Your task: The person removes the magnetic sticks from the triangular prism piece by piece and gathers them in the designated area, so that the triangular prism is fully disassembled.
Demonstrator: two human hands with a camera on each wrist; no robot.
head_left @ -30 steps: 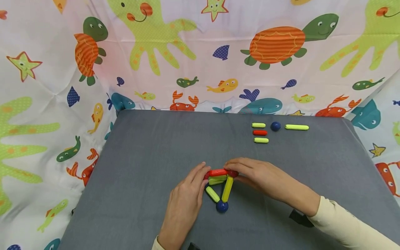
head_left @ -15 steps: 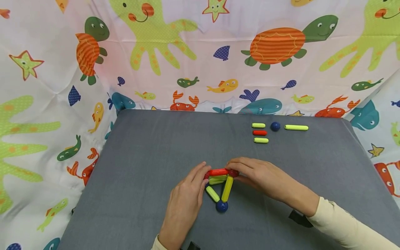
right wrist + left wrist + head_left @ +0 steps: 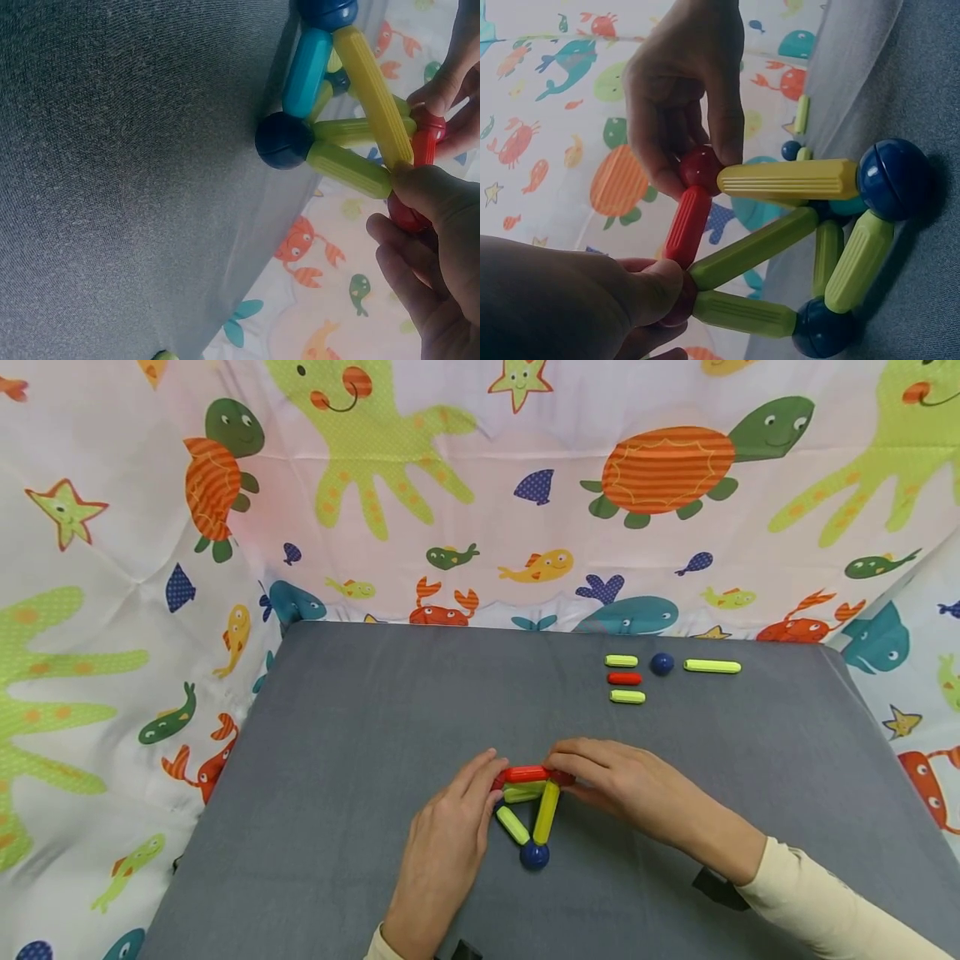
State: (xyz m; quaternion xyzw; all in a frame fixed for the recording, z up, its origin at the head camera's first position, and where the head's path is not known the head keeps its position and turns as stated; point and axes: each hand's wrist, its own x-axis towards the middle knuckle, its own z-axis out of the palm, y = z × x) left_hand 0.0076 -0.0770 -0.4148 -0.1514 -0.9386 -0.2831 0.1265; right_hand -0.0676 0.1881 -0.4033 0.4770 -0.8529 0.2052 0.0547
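Between the hands stands a frame of magnetic rods and balls. Its top is a red rod (image 3: 525, 774) joining two red balls. My left hand (image 3: 447, 843) pinches the left red ball (image 3: 681, 304) between thumb and fingers. At the other end my right hand (image 3: 633, 787) pinches the right red ball (image 3: 700, 166). From there a yellow rod (image 3: 791, 180) slopes down to a blue ball (image 3: 535, 856) on the grey cloth. Several light green rods (image 3: 746, 313) also run down and along the base. A teal rod (image 3: 307, 73) links two blue balls in the right wrist view.
Loose pieces lie at the back right of the grey table (image 3: 375, 710): two short green rods (image 3: 627, 697), a short red rod (image 3: 624, 678), a blue ball (image 3: 662, 664) and a long green rod (image 3: 712, 667). A printed sea-animal curtain (image 3: 450, 485) hangs behind the table.
The right hand's fingers have shifted very slightly to the right at the right red ball. Both hands keep hold, and the frame stays practically in place.
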